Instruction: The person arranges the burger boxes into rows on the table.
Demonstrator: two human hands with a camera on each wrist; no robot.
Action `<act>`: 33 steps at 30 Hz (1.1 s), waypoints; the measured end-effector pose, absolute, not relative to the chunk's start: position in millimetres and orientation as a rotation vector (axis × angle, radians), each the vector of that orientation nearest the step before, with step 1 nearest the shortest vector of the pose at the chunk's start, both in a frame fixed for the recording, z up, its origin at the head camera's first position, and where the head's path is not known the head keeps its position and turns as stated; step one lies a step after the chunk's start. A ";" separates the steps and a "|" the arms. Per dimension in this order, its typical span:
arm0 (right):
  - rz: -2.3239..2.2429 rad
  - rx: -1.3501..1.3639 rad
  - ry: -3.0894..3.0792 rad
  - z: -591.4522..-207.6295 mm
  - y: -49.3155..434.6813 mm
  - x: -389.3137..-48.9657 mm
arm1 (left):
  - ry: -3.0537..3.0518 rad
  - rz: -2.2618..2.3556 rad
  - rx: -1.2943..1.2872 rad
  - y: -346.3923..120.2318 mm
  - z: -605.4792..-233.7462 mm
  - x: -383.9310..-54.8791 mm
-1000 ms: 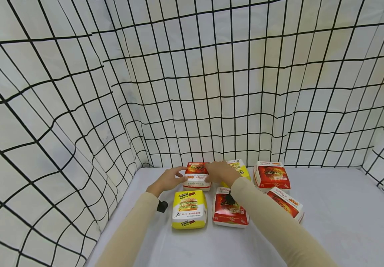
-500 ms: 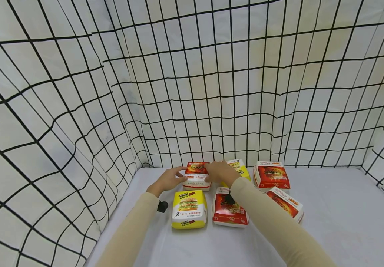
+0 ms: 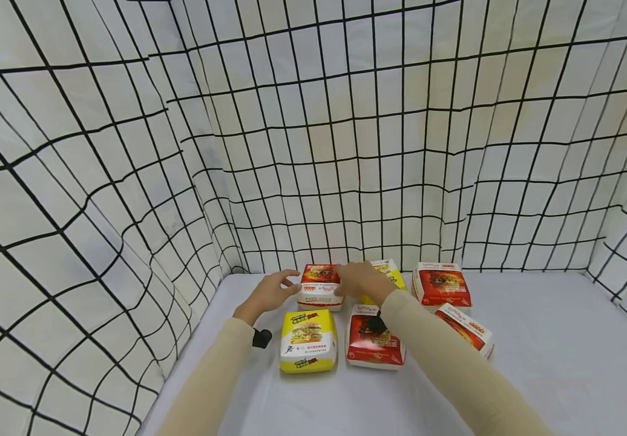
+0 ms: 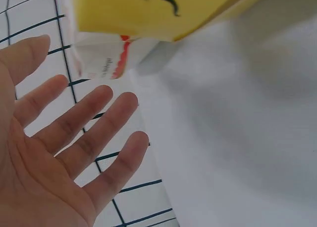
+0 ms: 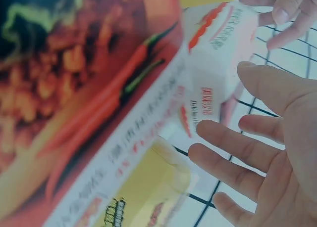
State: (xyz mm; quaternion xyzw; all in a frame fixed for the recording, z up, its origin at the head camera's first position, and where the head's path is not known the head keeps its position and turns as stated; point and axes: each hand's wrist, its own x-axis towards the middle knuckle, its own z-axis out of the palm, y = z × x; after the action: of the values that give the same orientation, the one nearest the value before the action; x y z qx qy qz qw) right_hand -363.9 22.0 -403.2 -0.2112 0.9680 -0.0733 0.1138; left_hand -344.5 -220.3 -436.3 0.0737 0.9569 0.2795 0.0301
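Observation:
A red-and-white burger box (image 3: 321, 287) stands at the back left of the table, between both hands. My left hand (image 3: 268, 297) is at its left side; in the left wrist view that hand (image 4: 74, 138) has its fingers spread, apart from the box. My right hand (image 3: 361, 281) is at the box's right side. In the right wrist view the right hand (image 5: 262, 153) has extended fingers, with fingertips right at the wall of the white-sided box (image 5: 218, 49). A yellow burger box (image 3: 308, 342) lies in front of it, and a red burger box (image 3: 374, 348) sits beside the yellow one.
Behind the right hand stands another yellow box (image 3: 392, 275), partly hidden. Two more red boxes, one at the back (image 3: 441, 284) and one turned askew (image 3: 465, 330), lie to the right. Black netting (image 3: 324, 194) over white cloth walls the white table (image 3: 553, 345).
My left hand has drawn slightly left, away from the red-and-white box. The right hand stays beside it, and the head view has shifted a little.

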 end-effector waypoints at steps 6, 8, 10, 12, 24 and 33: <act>-0.187 -0.718 2.827 -395.2 30.1 -354.8 | 2.992 0.904 0.220 -227.0 -423.8 -326.8; -0.179 -0.744 2.812 -394.2 32.2 -348.7 | 3.003 0.907 0.204 -229.6 -422.3 -319.3; -0.180 -0.780 2.797 -394.0 33.6 -341.3 | 3.012 0.914 0.196 -232.6 -422.3 -310.3; -0.183 -0.822 2.785 -394.8 34.9 -332.6 | 3.028 0.920 0.198 -235.8 -424.6 -300.9; -0.276 -0.991 2.858 -416.5 39.4 -272.2 | 3.063 0.981 0.114 -242.9 -439.0 -253.4; -0.375 -1.065 2.976 -445.7 37.5 -243.8 | 2.925 1.026 0.112 -241.0 -444.3 -239.0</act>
State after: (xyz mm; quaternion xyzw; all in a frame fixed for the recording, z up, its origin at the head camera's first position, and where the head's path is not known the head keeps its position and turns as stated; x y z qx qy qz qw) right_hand -243.8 37.5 -445.7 -0.3344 0.9348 -0.1179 -0.0206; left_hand -239.0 -241.0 -444.3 0.0362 0.9428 0.3308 0.0199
